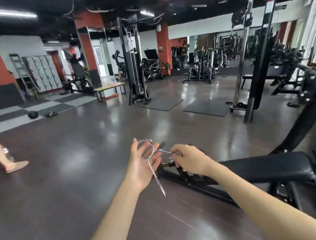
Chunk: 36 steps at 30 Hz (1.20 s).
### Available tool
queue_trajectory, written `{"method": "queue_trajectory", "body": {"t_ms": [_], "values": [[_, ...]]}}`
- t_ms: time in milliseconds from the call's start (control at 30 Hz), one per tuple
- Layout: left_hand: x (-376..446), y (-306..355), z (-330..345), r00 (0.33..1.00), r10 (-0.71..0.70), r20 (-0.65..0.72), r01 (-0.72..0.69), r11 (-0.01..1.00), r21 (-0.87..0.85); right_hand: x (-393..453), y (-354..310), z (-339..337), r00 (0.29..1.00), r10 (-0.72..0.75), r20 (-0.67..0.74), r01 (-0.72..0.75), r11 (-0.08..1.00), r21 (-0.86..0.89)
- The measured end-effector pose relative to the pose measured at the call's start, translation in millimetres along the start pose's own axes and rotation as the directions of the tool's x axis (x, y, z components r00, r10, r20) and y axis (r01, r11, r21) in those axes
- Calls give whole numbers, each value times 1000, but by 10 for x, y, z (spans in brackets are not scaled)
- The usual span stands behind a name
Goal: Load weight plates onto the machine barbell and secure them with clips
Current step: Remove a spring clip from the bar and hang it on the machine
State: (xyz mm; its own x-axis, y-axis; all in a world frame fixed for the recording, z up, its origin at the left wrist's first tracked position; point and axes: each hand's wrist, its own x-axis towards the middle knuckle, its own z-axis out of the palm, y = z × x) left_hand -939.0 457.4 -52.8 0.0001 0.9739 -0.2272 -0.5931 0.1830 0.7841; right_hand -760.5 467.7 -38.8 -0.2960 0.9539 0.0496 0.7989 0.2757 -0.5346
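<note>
Glossy dark floor [81,163] around me, red pillar [91,45], grey lockers [43,72] far left, black cable machine [134,65] ahead, mirrored wall [214,49], ceiling strip lights [9,13]

Left hand [141,164] open, right hand [189,160] curled.

Clip [149,159] between both hands, bench [266,166] to the right

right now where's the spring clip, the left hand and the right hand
spring clip [145,139], head view, top of its wire ring
left hand [140,163], head view, open palm
right hand [189,160], head view, back of the hand
</note>
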Motion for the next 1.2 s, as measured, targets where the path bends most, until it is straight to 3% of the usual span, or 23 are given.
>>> {"method": "queue_trajectory", "body": {"t_ms": [200,333,400,533,667,800,1000,1200], "values": [[1387,633,-517,999,17,-49,-20,998,-51,1694,-133,525,1000,18,-9,-16,991,132],[2408,1085,-894,1000,-7,5,8,998,-66,2825,-321,947,998,60,27,-64,986,156],[2952,1309,-1084,998,-20,58,24,998,-65,3399,-413,1161,993,100,64,-113,961,251],[3977,1776,-1417,993,-27,113,8,986,165,4504,-560,1394,974,90,206,-186,840,510],[5010,2323,-1533,999,-18,30,3,901,433,5462,-779,1408,936,-90,342,-142,789,598],[6129,2659,-1522,998,-30,-61,59,817,573,6566,-671,1582,962,-99,255,-84,782,618],[7980,2931,-1440,999,38,-7,-20,659,752,8214,-181,1547,987,138,85,-158,702,694],[9974,3220,-1445,995,-30,93,-32,804,594,9876,305,1260,983,182,4,-142,754,642]]}}
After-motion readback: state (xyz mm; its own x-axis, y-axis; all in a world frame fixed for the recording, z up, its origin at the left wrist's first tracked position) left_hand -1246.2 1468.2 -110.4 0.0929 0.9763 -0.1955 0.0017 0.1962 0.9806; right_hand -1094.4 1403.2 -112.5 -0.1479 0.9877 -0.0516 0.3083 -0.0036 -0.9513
